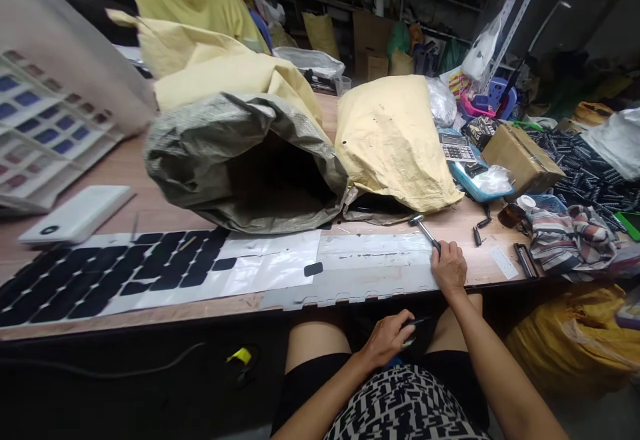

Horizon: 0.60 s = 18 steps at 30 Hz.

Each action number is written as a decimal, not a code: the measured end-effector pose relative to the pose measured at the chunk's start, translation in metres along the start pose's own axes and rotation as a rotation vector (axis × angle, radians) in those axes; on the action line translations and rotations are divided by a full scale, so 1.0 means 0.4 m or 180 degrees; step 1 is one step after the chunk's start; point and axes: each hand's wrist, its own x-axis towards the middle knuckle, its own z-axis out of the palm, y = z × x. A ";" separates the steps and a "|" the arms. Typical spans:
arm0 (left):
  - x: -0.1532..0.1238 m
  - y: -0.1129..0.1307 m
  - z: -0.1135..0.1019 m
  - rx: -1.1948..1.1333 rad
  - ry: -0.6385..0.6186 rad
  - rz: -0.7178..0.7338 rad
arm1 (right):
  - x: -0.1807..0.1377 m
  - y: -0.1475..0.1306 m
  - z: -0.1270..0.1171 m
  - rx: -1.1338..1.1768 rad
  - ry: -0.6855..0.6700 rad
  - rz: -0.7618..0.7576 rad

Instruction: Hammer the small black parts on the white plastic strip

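My right hand [449,268] rests on the edge of the wooden table [150,203], closed round the handle of a small hammer [423,228] whose metal head lies on a grey plastic strip [373,263]. My left hand [390,338] is below the table edge, over my lap, pinching a thin dark piece [417,322] that I cannot name. A single black oval piece [313,269] lies on the clear sheet to the left of the hammer. Rows of black oval pieces [100,277] cover the sheet further left.
An open grey sack [240,160] and a yellow sack [395,140] lie behind the sheet. A white box [77,213] and a sample card [40,133] sit far left. A calculator [456,148], cardboard box [523,157] and striped cloth [570,237] crowd the right. A person in yellow [210,7] sits opposite.
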 end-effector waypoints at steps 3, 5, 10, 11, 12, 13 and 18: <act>0.034 -0.080 0.035 0.0342 -0.0234 -0.1107 | 0.000 -0.001 -0.002 0.0004 0.0028 0.0010; 0.057 -0.113 0.035 0.0450 -0.0417 -0.1517 | -0.001 0.000 -0.002 -0.0017 0.0090 -0.0021; 0.055 -0.049 -0.029 0.0325 -0.0573 -0.0749 | 0.001 0.002 0.001 -0.0096 0.0213 -0.0094; 0.049 -0.017 -0.060 0.0146 -0.0706 -0.0434 | 0.002 0.002 0.002 -0.0112 0.0216 -0.0097; 0.045 0.017 -0.099 -0.0106 -0.0865 -0.0152 | 0.002 0.002 0.002 -0.0127 0.0213 -0.0102; 0.043 0.047 -0.147 -0.0436 -0.1001 0.0037 | 0.003 0.002 0.001 -0.0141 0.0210 -0.0105; 0.108 0.061 -0.466 -0.1685 0.0953 0.0207 | 0.004 0.003 0.002 -0.0149 0.0210 -0.0139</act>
